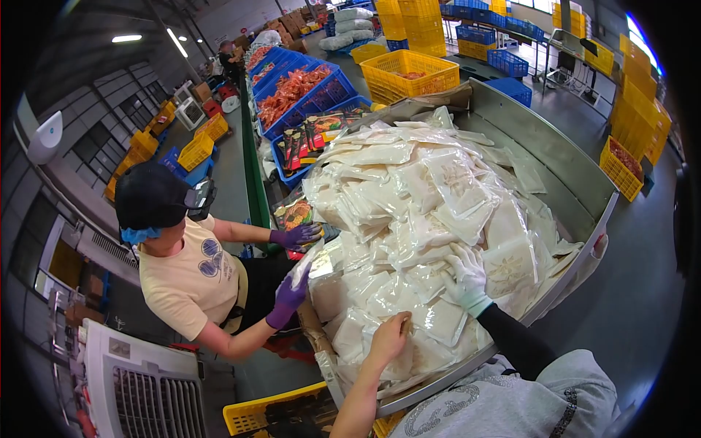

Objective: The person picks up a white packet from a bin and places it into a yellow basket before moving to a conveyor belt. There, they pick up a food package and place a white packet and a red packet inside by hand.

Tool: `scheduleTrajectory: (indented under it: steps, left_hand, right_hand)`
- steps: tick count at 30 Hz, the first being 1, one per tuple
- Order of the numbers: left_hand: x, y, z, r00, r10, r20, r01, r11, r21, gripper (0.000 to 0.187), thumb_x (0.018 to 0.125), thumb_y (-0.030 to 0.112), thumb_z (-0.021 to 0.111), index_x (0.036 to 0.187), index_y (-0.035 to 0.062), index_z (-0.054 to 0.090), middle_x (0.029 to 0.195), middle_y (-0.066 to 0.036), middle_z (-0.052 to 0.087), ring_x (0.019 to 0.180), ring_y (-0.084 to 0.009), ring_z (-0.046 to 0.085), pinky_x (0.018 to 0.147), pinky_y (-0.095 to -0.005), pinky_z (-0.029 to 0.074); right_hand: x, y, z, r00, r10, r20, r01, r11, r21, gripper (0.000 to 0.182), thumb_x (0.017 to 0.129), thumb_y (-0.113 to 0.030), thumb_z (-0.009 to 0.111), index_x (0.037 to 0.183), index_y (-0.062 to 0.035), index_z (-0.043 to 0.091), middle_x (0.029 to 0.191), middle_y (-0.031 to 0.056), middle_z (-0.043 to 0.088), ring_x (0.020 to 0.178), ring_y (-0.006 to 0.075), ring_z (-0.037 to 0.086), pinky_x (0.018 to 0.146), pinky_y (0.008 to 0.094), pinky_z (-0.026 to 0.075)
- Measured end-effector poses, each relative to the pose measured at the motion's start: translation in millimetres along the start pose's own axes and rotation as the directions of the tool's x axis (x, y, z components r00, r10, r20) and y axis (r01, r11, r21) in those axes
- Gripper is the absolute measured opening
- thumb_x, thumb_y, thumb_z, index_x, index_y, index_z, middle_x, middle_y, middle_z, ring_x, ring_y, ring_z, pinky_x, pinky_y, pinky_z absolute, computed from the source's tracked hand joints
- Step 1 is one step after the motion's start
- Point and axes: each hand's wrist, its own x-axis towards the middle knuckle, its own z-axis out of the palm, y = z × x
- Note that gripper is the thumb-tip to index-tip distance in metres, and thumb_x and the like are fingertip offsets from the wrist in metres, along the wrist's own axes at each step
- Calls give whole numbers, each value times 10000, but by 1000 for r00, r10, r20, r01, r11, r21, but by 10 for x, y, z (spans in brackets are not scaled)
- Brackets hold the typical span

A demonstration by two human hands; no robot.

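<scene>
A large heap of clear plastic packets [401,190] with flat white contents fills a metal bin [544,135]. My right hand [467,279], in a white glove below a black sleeve, lies on the heap with its fingers spread. Nearer the bin's front edge, my bare left hand [391,337] rests at the packets with its fingers bent together. Whatever is between those fingers is hidden. Across the bin's left side, a co-worker's purple-gloved hand [290,301] holds a white packet [308,264]. The co-worker's other gloved hand [298,236] is close to a printed food pouch [292,212].
Behind the bin, blue crates [321,95] hold red packets, beside a yellow crate [409,77]. A green conveyor edge [252,164] runs along the left. Under the bin's front corner is another yellow crate [244,416]. A louvred white machine [157,387] stands lower left.
</scene>
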Motion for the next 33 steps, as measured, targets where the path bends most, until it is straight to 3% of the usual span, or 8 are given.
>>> scheduleTrajectory:
  steps: [33]
  left_hand:
    - [-9, 41, -23, 1000, 1, 2, -1, 1000, -16, 260, 906, 169, 499, 1130, 66, 583, 1048, -180, 638, 936, -370, 606, 799, -433, 471]
  right_hand:
    - [-1, -18, -10, 1000, 17, 7, -17, 1000, 6, 351, 722, -206, 647, 1056, -111, 603, 1253, 153, 537, 1212, 346, 464, 1041, 505, 309]
